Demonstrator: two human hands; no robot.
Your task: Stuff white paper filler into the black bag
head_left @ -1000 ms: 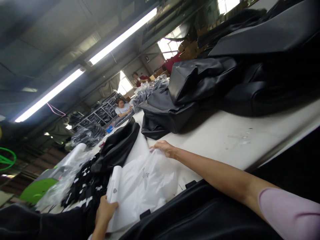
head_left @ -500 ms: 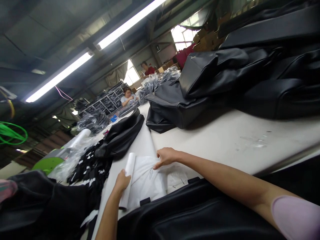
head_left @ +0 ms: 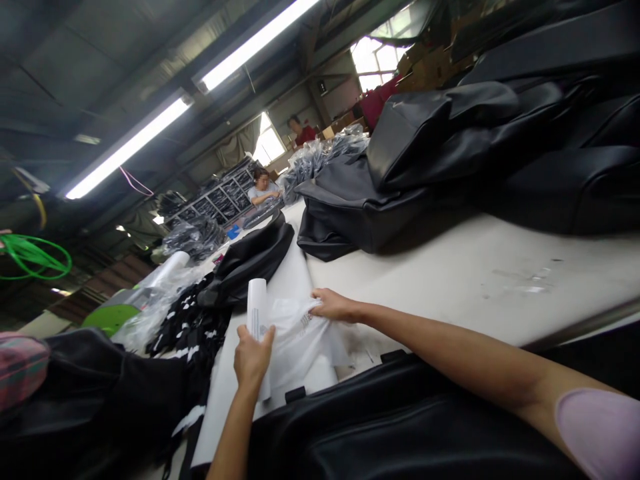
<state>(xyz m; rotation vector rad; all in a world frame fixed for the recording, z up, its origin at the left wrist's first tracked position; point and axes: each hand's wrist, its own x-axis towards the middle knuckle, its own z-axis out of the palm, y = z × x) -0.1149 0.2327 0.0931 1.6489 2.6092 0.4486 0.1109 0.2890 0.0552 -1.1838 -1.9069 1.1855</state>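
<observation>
Both hands have drawn closer together since a second ago, and the roll (head_left: 257, 313) that lay flat near the table's (head_left: 475, 267) near edge now stands more upright, with the loose bag (head_left: 300, 340) bunched up instead of spread wide. Left hand (head_left: 253, 357) is clenched around the lower part of the roll, thumb and fingers wrapped on it. Right hand (head_left: 335, 305) pinches the bag's far edge, just beside the roll's top, its forearm reaching in from the lower right. The bag is thin, whitish and printed, hanging between the two hands above the table's near edge. Touching that edge below the hands lies a black cover (head_left: 400, 427), spreading along the bottom of the view. Just left of the roll sits a dark pile with white stripes (head_left: 190, 330), and beyond it a rolled black piece (head_left: 255, 257). Farther along the table's right side rest big black covers (head_left: 425, 167), stacked and overlapping. At the far end a seated person (head_left: 263, 189) leans on the table, and another person in red (head_left: 300, 131) stands behind. Bagged goods (head_left: 320, 157) heap near them.
</observation>
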